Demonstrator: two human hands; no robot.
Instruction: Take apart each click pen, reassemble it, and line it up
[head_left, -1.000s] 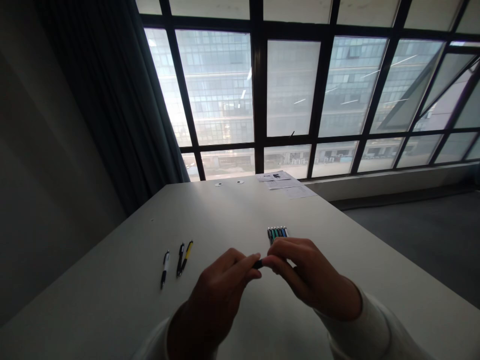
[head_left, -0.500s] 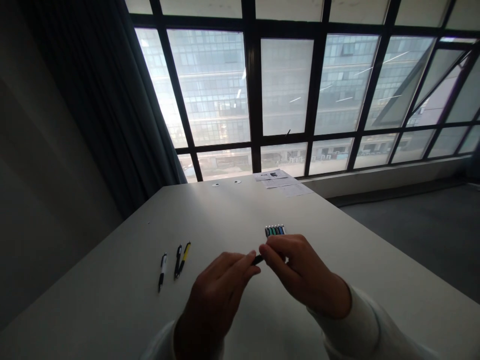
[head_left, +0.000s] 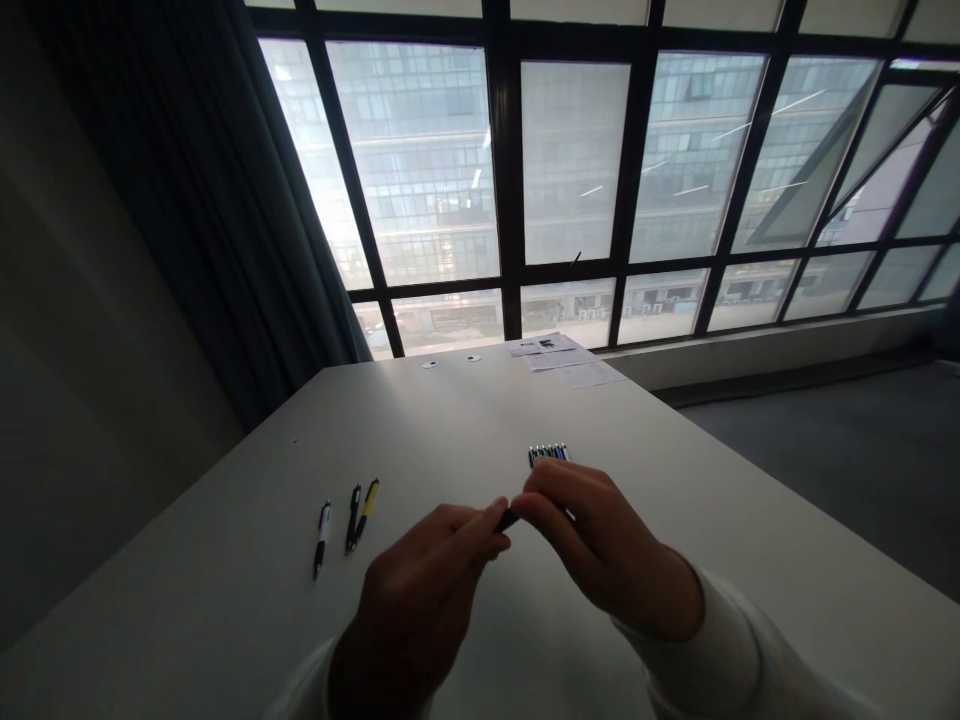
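Above the near part of the table, a pen (head_left: 508, 519) spans both of my hands; only a short black stretch of it shows between the fingertips. My left hand (head_left: 424, 575) is closed on one end, thumb and fingers pinched together. The other end is gripped by my right hand (head_left: 600, 540), whose curled fingers hide most of it. Just beyond the right hand lies a row of several pens (head_left: 549, 452), partly covered by it. To the left are a white pen (head_left: 322, 538), a black pen (head_left: 352, 518) and a yellow pen (head_left: 366, 514).
The white table (head_left: 247, 590) stretches away toward large windows. Paper sheets (head_left: 551, 350) lie at its far right end, near two small round table fittings (head_left: 473, 358). A dark curtain (head_left: 202, 220) hangs at the left.
My left hand has shifted slightly left and down, with the pen's visible stretch moving a little left. The view has tilted slightly; the pens on the table stay put.
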